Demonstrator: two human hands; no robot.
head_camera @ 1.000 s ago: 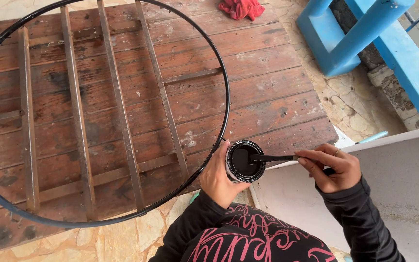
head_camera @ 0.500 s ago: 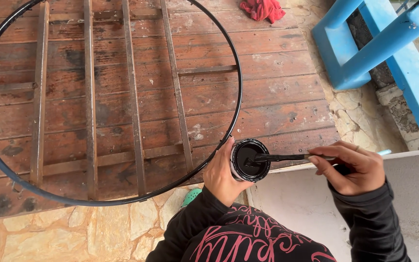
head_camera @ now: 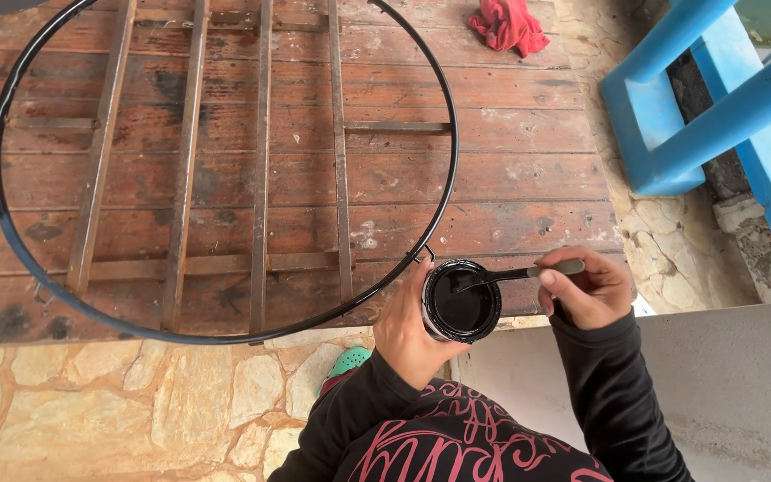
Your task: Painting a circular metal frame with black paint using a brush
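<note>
My left hand (head_camera: 408, 328) grips a small round can of black paint (head_camera: 461, 301) from its left side, holding it upright in front of my chest. My right hand (head_camera: 589, 288) pinches the handle of a thin brush (head_camera: 521, 275) whose tip dips into the paint from the right. Just left of the can, a large round metal frame (head_camera: 225, 170) with a black ring and several rusty straight bars lies flat on brown wooden planks (head_camera: 510, 178). The ring's near edge almost touches the can.
A red rag (head_camera: 509, 24) lies on the planks at the top. A blue painted frame (head_camera: 716, 116) stands at the right on stone paving (head_camera: 91, 402). A grey slab (head_camera: 742, 393) fills the lower right. A green shoe (head_camera: 346, 364) shows below the can.
The view has shifted left and down, so the round frame sits further right in the picture. The can, brush and both hands keep the same pose, with the brush tip in the paint.
</note>
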